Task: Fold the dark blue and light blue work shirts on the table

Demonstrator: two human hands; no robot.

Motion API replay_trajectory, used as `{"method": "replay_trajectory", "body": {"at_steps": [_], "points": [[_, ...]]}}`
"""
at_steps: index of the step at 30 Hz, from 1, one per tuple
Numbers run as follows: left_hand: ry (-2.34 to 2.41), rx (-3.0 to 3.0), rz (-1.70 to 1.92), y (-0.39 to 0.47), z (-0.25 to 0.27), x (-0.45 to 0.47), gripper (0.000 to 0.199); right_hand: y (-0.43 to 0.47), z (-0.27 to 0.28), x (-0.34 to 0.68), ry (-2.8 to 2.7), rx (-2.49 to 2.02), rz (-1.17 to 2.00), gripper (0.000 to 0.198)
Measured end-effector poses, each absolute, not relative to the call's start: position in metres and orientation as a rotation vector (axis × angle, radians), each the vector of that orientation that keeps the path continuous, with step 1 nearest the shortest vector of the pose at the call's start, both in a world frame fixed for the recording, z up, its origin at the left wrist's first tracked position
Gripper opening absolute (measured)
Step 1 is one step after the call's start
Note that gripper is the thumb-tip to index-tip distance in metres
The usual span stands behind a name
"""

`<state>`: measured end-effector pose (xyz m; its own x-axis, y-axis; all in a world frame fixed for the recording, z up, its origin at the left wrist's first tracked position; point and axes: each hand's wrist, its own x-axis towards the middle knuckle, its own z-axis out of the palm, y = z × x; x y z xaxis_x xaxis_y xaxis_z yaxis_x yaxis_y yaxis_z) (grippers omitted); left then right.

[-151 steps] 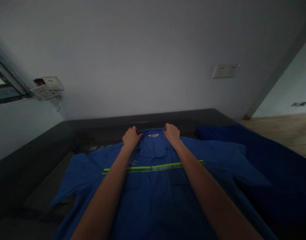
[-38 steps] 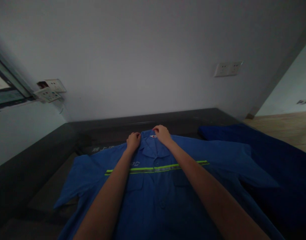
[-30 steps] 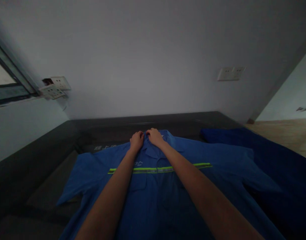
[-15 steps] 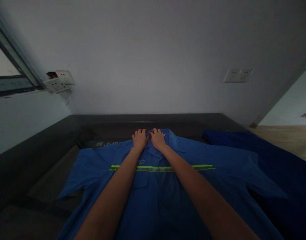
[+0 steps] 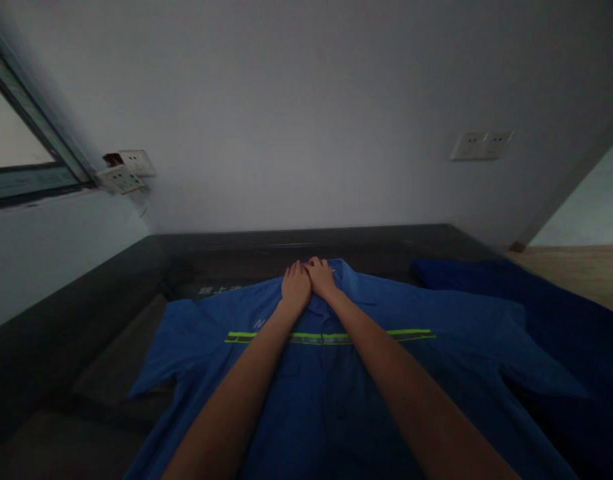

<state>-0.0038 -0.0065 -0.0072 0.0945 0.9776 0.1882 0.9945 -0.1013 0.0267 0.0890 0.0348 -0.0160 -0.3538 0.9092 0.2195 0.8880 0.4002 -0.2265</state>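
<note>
I see the left hand [image 5: 297, 287] and right hand [image 5: 321, 277] together, palms down at the collar [image 5: 350, 275] of the blue shirt [image 5: 306, 393], fingers nearly straight; whether any pinch cloth, I cannot tell. Shirt lies spread beneath them, sleeves out either side. Bright stripe [image 5: 411, 333] nearer me than the hands. Darker cloth [image 5: 556, 327] off to their right.

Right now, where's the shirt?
In the head view, the shirt lies spread across the lower middle, with the left hand and right hand at its collar and darker blue cloth at the picture's right.
</note>
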Motion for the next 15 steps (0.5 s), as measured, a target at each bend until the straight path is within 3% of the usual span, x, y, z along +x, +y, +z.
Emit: {"method": "replay_trajectory", "body": {"at_steps": [15], "points": [[-2.014, -2.379, -0.177, 0.003, -0.013, -0.018, 0.049, 0.056, 0.005, 0.105, -2.324, -1.508, 0.24, 0.035]]}}
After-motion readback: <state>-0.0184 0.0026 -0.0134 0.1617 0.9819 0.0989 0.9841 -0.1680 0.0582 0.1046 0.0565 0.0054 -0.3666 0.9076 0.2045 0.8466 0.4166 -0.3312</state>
